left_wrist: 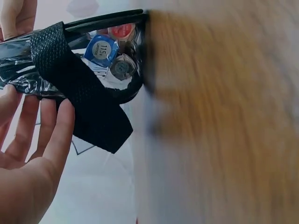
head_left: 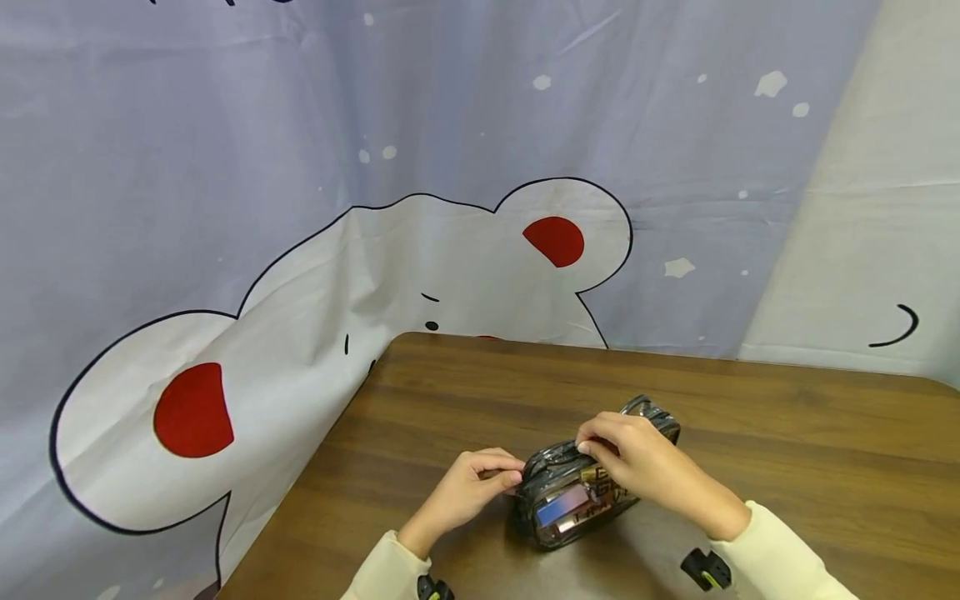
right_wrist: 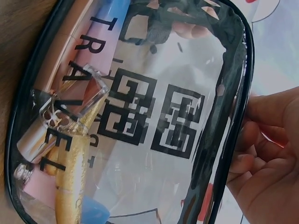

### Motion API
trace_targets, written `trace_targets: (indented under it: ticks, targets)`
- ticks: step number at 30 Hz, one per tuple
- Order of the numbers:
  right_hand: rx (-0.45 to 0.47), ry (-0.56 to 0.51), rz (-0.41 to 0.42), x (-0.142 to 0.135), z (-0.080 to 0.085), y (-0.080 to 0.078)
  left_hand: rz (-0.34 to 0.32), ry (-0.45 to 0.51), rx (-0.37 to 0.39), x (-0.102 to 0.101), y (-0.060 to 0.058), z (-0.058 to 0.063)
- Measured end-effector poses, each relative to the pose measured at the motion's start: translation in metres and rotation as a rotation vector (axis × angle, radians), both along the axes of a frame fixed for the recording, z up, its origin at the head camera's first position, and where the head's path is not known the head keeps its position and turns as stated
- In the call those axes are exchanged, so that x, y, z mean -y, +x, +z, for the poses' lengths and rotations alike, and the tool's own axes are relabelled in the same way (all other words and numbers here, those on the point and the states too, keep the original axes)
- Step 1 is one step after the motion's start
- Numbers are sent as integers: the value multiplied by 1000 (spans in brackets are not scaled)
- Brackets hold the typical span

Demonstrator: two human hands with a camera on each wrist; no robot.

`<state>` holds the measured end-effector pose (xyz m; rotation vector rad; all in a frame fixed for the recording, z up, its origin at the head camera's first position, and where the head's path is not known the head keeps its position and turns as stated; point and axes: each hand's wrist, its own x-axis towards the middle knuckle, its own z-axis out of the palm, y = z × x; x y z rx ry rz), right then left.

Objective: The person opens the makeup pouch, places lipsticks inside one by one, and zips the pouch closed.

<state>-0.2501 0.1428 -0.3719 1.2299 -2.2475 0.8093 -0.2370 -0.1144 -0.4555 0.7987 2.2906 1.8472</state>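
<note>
A clear cosmetic bag [head_left: 552, 490] with black trim stands on the wooden table, its long side toward me. My left hand [head_left: 471, 490] pinches its left end near the top, where the zipper runs in the left wrist view. A wide black strap [left_wrist: 88, 95] hangs at that end. With curled fingers, my right hand [head_left: 637, 454] grips the top edge farther right. Through the clear wall show a blue-capped lipstick [left_wrist: 101, 50], a gold tube [right_wrist: 70, 182] and other small cosmetics. Black "TRAVEL" lettering is printed on the side. The right fingertips are partly hidden behind the bag's rim.
The brown wooden table [head_left: 787, 450] extends behind the bag and off to the right. A pale cloth [head_left: 465, 125] with white cartoon figures and red patches hangs along the table's back and left edges.
</note>
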Motion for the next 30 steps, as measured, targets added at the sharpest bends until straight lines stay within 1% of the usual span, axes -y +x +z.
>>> trace_targets:
  ticks: [3, 7, 11, 15, 18, 21, 25, 28, 30]
  targets:
    - [-4, 5, 2, 2, 1, 1, 16, 11, -23, -3, 1, 0]
    - [9, 26, -2, 8, 2, 4, 29, 19, -40, -7, 3, 3]
    - [21, 41, -13, 13, 2, 5, 46, 5, -37, -10, 3, 5]
    - [6, 48, -32, 17, 1, 6, 57, 1, -26, -13, 0, 5]
    - [17, 45, -36, 19, 1, 7, 74, -11, -18, -13, -2, 5]
    - [83, 25, 14, 21, 3, 8, 65, -37, -23, -14, -3, 8]
    - [156, 34, 99, 21, 7, 7, 37, -79, -50, -17, -7, 11]
    - [157, 61, 120, 18, 11, 5, 40, -86, -59, -18, -10, 11]
    - [130, 78, 119, 14, 13, 1, 41, -80, -51, -18, -12, 11]
